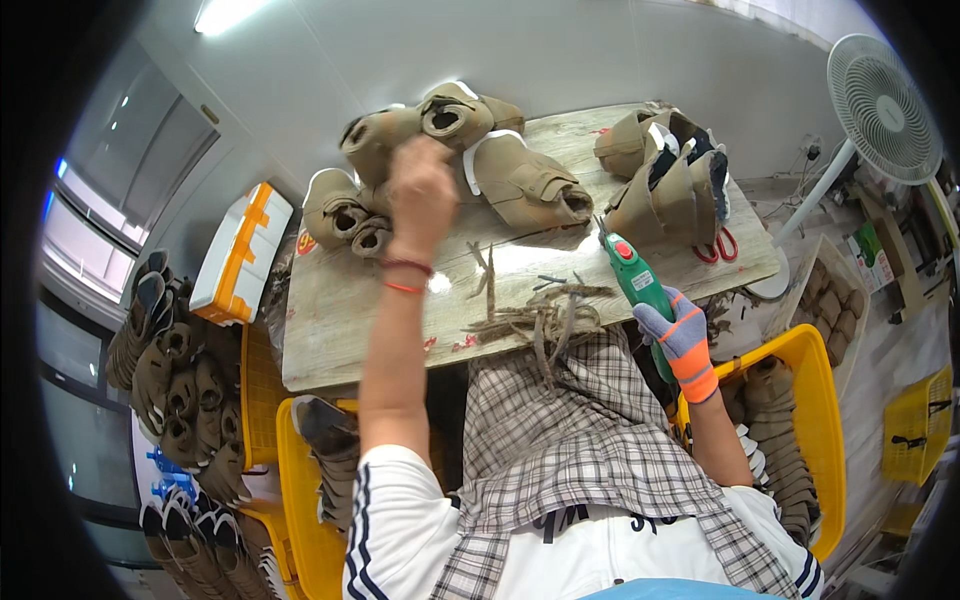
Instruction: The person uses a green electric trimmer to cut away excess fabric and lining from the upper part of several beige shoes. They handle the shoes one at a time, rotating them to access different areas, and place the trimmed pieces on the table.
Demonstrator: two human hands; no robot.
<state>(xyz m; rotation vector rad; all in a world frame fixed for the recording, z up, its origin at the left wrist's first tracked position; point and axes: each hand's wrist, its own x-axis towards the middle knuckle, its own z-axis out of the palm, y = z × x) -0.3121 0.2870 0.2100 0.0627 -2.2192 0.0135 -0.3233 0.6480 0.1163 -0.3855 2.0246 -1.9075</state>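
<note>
My left hand (422, 185), bare with red bands at the wrist, is over a group of tan shoe uppers (530, 180) at the back left of the table. Its fingers are blurred, and I cannot tell whether they grip the upper beside them. In a grey and orange glove, my right hand (680, 340) is closed round a green handheld power cutter (635, 276). The cutter's metal tip points up and away, close to more tan uppers (650, 205) at the right. Between my arms, cut strips (540, 320) lie heaped at the table's near edge, some hanging onto my checked apron (560, 430).
Red-handled scissors (716, 246) lie at the table's right side. Yellow baskets (828, 440) of stacked uppers stand on both sides of me. A white and orange box (240, 255) is at the left, beside piled uppers (180, 390). A fan (885, 110) stands at the far right.
</note>
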